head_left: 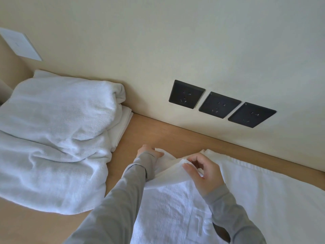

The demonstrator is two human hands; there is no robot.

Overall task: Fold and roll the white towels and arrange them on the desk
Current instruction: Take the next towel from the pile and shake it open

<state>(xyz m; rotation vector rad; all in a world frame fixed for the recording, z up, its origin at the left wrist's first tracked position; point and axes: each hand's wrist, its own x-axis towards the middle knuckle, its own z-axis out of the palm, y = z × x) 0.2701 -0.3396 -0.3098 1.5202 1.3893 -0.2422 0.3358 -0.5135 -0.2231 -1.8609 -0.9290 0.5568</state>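
Bench (154, 131): light wood, set against the far wall. On it: heap of white towels (52, 138), left; one white towel (255, 196) spread flat, near right.

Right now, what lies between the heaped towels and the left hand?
Only a bare strip of desk separates the heaped towels from the left hand, which grips the flat towel by a corner; the head view shows this.

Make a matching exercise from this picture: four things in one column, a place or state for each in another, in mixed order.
Things:
1. towel pile
2. flat towel
3. sockets
4. left hand
Places or states:
a. black, on the wall
b. grips a towel corner
c. heaped at the desk's left end
d. spread out on the right
Pairs: 1-c, 2-d, 3-a, 4-b
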